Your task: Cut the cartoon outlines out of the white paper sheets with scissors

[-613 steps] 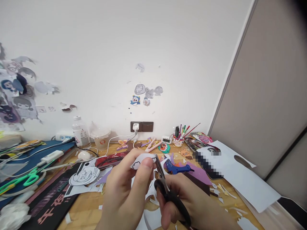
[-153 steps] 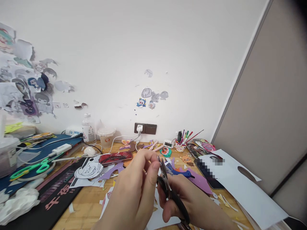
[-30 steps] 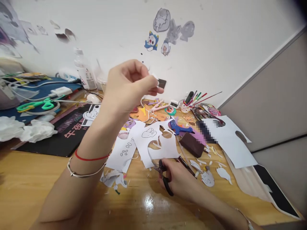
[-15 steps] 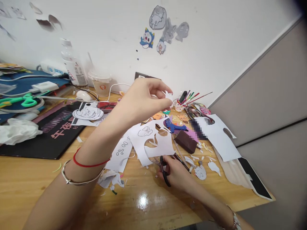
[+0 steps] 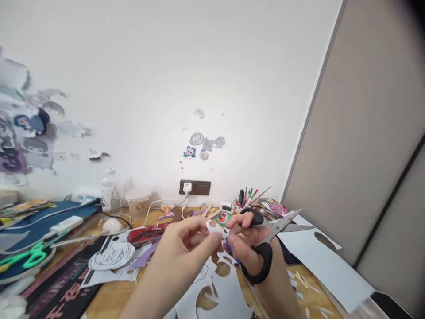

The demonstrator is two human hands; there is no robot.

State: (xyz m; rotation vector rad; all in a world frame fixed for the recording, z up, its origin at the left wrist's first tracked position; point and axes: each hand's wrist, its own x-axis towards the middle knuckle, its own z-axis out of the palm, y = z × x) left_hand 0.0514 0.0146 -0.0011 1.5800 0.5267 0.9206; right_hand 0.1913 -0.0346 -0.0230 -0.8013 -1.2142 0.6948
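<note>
My left hand (image 5: 191, 252) pinches a small white paper cutout (image 5: 215, 229) between thumb and fingers. Close beside it, my right hand (image 5: 247, 241) has its fingers through the black handles of a pair of scissors (image 5: 277, 229), with the blades apart and pointing right, away from the paper. The fingertips of my right hand are near or touching the cutout's edge; I cannot tell which. Below both hands lies a white sheet (image 5: 229, 288) with several cut-out holes, partly hidden by my arms.
Green-handled scissors (image 5: 28, 257), a lidded cup (image 5: 137, 204) and a bottle (image 5: 110, 192) are on the left. A cup of pens (image 5: 242, 204) stands at the back. Another cut sheet (image 5: 327, 261) lies on the right by the partition (image 5: 335, 133). Paper scraps (image 5: 305, 283) litter the wood table.
The view has tilted up, showing more wall. My right hand has risen from the table with the scissors, now turned blades right, and come together with my left hand, which keeps the cutout.
</note>
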